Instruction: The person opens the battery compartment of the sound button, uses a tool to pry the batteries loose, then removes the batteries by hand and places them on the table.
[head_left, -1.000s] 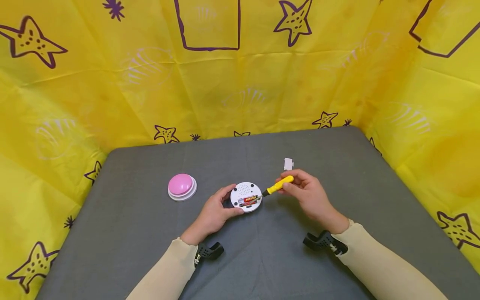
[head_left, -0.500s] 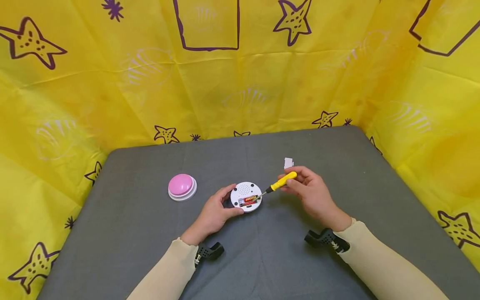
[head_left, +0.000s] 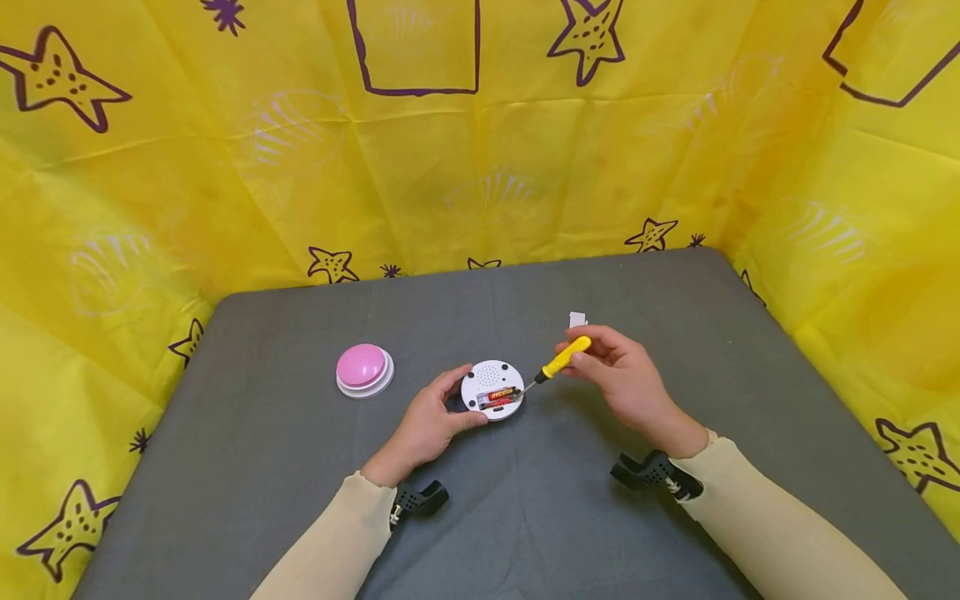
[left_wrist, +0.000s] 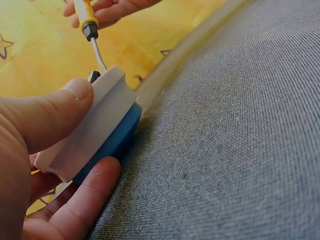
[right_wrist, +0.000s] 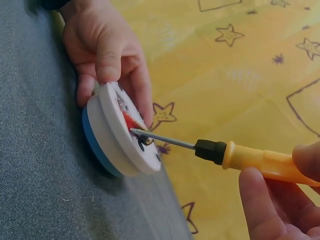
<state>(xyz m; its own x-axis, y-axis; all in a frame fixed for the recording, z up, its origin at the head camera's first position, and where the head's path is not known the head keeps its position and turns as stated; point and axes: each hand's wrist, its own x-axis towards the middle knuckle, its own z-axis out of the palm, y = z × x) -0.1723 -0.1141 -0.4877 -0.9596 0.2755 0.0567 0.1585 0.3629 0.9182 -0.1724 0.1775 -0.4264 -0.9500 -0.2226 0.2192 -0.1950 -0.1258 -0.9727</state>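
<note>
Here, the left hand is gripping the device, the right hand pinching a screwdriver; the apparent cover is lying off, one battery seemingly sitting tilted, unremoved.

A screwdriver (yellow-handled, black-collared) was held by the right hand, its tip set at a red battery in a white gadget, gripped by the left hand. Yellow cloth was seen behind.

Batteries, seemingly two, lie in the device right of the push button.
</note>
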